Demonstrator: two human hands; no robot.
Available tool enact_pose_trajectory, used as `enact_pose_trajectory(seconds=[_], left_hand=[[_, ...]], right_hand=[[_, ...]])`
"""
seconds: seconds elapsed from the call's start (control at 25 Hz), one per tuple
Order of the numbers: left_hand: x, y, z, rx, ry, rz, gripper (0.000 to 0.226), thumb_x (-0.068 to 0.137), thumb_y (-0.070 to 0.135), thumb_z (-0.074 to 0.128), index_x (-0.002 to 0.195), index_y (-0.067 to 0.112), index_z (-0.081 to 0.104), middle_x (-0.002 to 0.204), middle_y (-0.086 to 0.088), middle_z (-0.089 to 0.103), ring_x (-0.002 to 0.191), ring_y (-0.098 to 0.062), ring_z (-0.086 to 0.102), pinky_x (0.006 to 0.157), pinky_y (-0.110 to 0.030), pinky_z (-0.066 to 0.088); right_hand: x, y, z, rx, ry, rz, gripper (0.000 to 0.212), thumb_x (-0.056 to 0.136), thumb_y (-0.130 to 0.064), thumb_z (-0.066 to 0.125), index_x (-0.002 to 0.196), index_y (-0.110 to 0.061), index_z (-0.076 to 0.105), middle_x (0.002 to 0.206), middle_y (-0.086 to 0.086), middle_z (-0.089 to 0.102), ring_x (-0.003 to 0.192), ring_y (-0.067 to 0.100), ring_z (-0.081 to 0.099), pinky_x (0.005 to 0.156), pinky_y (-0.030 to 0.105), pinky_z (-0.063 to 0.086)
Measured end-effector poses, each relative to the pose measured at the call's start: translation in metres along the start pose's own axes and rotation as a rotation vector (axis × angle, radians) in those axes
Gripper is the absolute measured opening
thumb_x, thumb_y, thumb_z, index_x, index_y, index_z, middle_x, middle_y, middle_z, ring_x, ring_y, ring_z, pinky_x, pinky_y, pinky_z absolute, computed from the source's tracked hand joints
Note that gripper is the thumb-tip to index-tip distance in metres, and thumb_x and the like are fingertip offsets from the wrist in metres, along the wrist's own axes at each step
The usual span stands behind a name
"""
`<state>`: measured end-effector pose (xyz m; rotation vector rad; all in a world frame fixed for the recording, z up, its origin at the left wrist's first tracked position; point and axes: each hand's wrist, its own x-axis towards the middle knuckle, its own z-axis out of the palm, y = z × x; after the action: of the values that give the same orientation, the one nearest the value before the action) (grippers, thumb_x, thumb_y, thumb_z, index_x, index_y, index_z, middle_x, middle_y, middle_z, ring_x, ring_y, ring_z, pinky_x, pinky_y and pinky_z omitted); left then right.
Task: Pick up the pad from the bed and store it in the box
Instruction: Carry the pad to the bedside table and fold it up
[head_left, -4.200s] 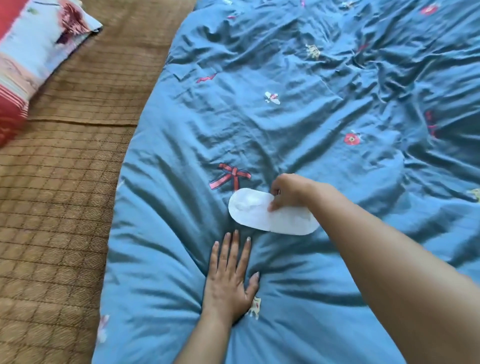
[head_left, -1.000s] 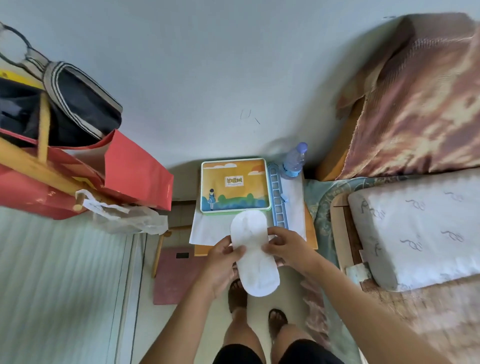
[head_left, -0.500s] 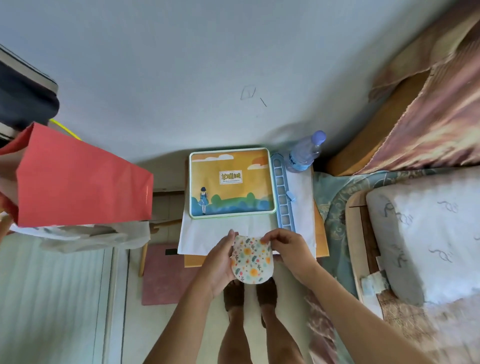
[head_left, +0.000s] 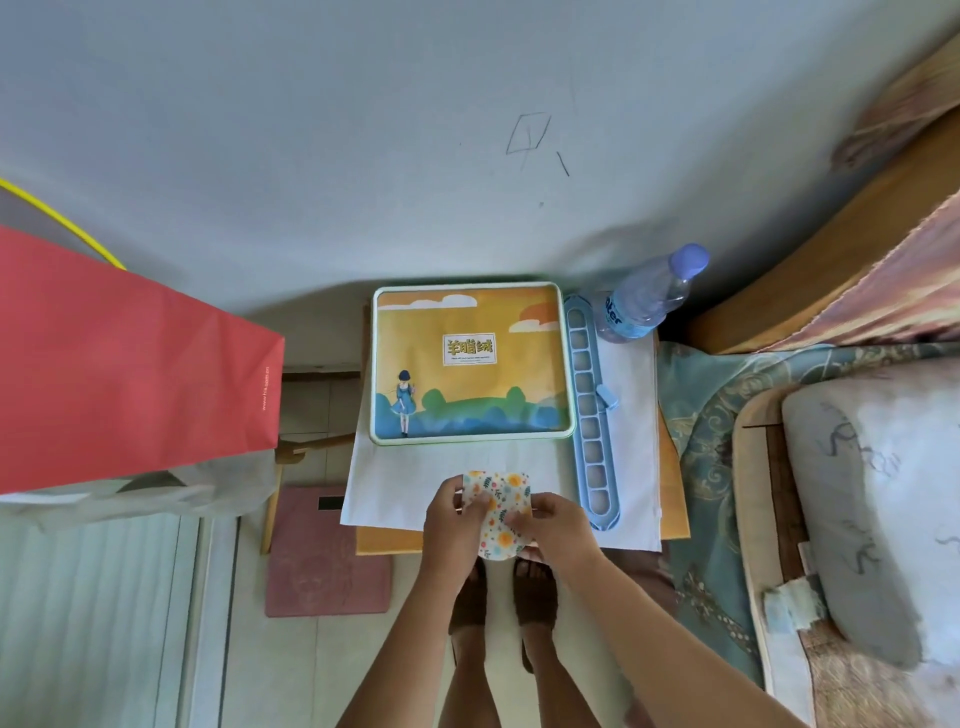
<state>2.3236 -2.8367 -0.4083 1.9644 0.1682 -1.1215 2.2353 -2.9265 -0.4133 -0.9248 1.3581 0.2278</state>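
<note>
The pad (head_left: 500, 506) is folded up, its flowered white outer side showing, and I hold it in both hands above the near edge of a small table. My left hand (head_left: 453, 519) grips its left side and my right hand (head_left: 557, 525) grips its right side, thumbs pressed on top. Just beyond it lies the box (head_left: 470, 364), a flat tin with a yellow and blue picture of a girl on its shut lid.
A blue slotted plastic strip (head_left: 589, 410) lies right of the box on a white cloth (head_left: 631, 431). A water bottle (head_left: 647, 296) stands at the table's back right. A red paper bag (head_left: 130, 374) hangs left. The bed with a white pillow (head_left: 872, 499) is right. A pink scale (head_left: 322, 556) lies on the floor.
The pad went from lying open on the blue bedcover, to being held flat in both hands, to folded with its flowered side out. Now it is folded tighter and closer to the box.
</note>
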Motion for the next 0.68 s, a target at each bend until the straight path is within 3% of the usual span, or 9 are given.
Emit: enact_pose_trajectory(seconds=[0.08, 0.16, 0.28, 0.44, 0.68], left_hand=[[0.008, -0.006, 0.001, 0.125, 0.051, 0.021, 0.036, 0.090, 0.009, 0.057, 0.125, 0.007, 0.052, 0.124, -0.014, 0.061, 0.109, -0.029, 0.060, 0.088, -0.040, 0.054], [0.017, -0.012, -0.001, 0.246, 0.148, 0.031, 0.036, 0.088, 0.005, 0.056, 0.123, 0.008, 0.053, 0.119, -0.014, 0.065, 0.106, -0.029, 0.062, 0.081, -0.036, 0.053], [0.027, -0.017, -0.004, 0.255, 0.249, 0.020, 0.030, 0.085, 0.002, 0.057, 0.115, 0.006, 0.056, 0.112, -0.014, 0.068, 0.100, -0.028, 0.064, 0.069, -0.030, 0.048], [0.033, -0.024, -0.005, 0.264, 0.259, 0.058, 0.025, 0.087, 0.006, 0.057, 0.113, 0.005, 0.057, 0.115, -0.013, 0.066, 0.105, -0.027, 0.062, 0.082, -0.037, 0.053], [0.037, -0.005, -0.047, 0.174, 0.451, 0.178, 0.028, 0.095, 0.013, 0.049, 0.118, 0.001, 0.057, 0.119, -0.017, 0.063, 0.109, -0.028, 0.059, 0.087, -0.036, 0.048]], right_hand=[[0.015, 0.002, 0.008, -0.114, 0.078, 0.004, 0.016, 0.079, -0.003, 0.071, 0.093, -0.006, 0.064, 0.094, 0.013, 0.067, 0.078, 0.024, 0.067, 0.057, 0.032, 0.060], [0.030, 0.005, 0.018, -0.309, 0.136, -0.027, 0.023, 0.079, -0.008, 0.070, 0.100, -0.003, 0.063, 0.098, 0.014, 0.068, 0.086, 0.027, 0.066, 0.073, 0.040, 0.060], [0.037, 0.006, 0.036, -0.521, 0.196, -0.078, 0.024, 0.082, -0.018, 0.066, 0.103, -0.008, 0.058, 0.102, 0.010, 0.068, 0.079, 0.021, 0.059, 0.068, 0.032, 0.051], [0.040, 0.013, 0.044, -0.766, 0.207, -0.157, 0.027, 0.090, -0.027, 0.054, 0.113, -0.013, 0.049, 0.113, 0.007, 0.062, 0.097, 0.026, 0.059, 0.070, 0.031, 0.043], [0.032, -0.009, -0.004, -0.408, 0.385, -0.176, 0.024, 0.094, -0.016, 0.045, 0.115, -0.011, 0.056, 0.107, 0.012, 0.066, 0.087, 0.025, 0.056, 0.074, 0.033, 0.047]])
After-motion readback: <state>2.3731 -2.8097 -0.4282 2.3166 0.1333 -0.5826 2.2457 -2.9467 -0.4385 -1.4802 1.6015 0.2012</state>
